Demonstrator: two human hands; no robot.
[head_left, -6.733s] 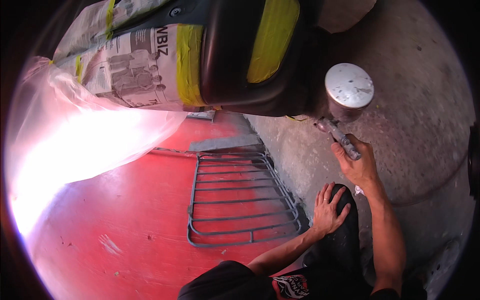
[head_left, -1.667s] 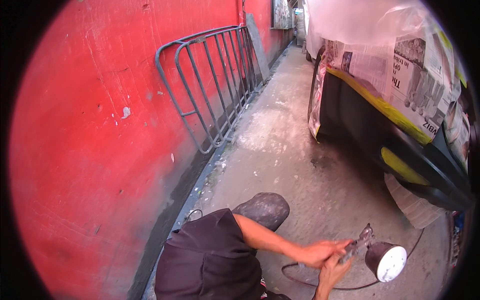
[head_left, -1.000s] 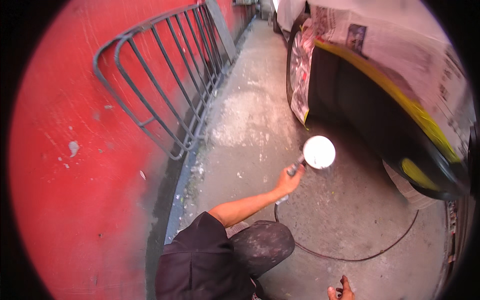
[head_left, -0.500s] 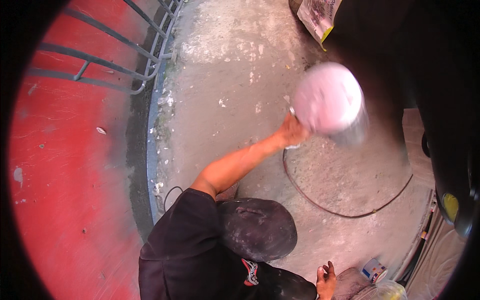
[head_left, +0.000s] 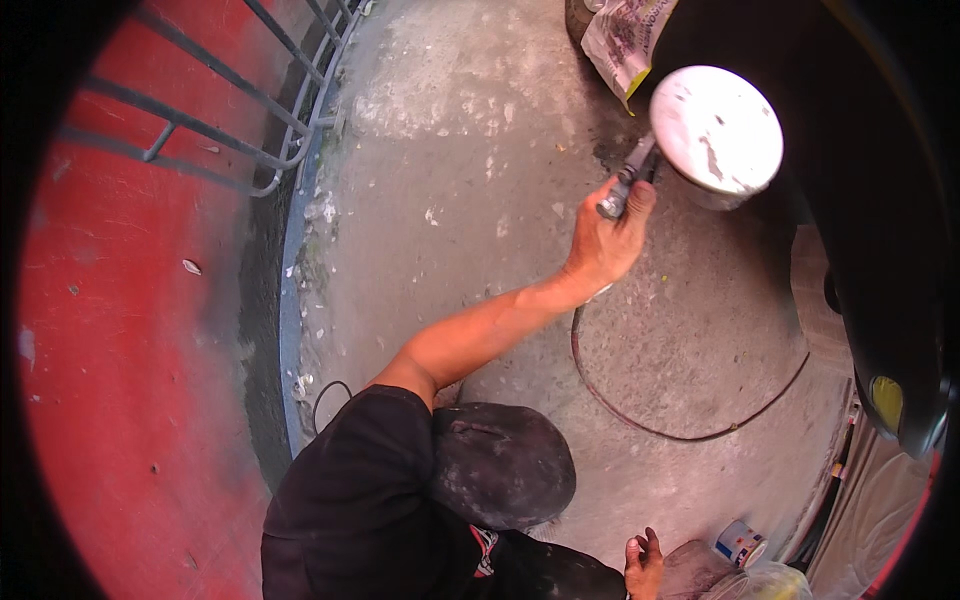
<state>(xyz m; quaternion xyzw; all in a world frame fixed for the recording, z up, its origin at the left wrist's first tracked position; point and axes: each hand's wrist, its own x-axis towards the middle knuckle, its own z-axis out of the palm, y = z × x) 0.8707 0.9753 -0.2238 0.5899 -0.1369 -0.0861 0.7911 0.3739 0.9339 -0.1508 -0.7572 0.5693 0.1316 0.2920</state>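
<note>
My left hand (head_left: 605, 240) is wrapped round a spray gun (head_left: 628, 178), its thumb along the right side. A round paint cup with a white, dark-smudged lid (head_left: 716, 130) sits on the gun. This cup is in front of a large dark curved panel (head_left: 860, 150). From beneath my left hand a thin hose (head_left: 640, 425) curves over the concrete floor. At the lower right, my right hand (head_left: 643, 570) holds nothing visible, thumb and fingers apart. A small blue and white can (head_left: 740, 543) lies beside it.
A grey metal railing (head_left: 230, 80) and a red surface (head_left: 110, 360) run along the left. Printed plastic sheeting (head_left: 625, 45) hangs at the top. Brown paper (head_left: 820, 300) adjoins the dark panel. Clear plastic (head_left: 770, 580) lies at the lower right. My dusty black knee (head_left: 505, 465) is below.
My left hand has moved up and slightly right with the spray gun, whose cup has tilted and shows more sharply. My right hand has barely moved.
</note>
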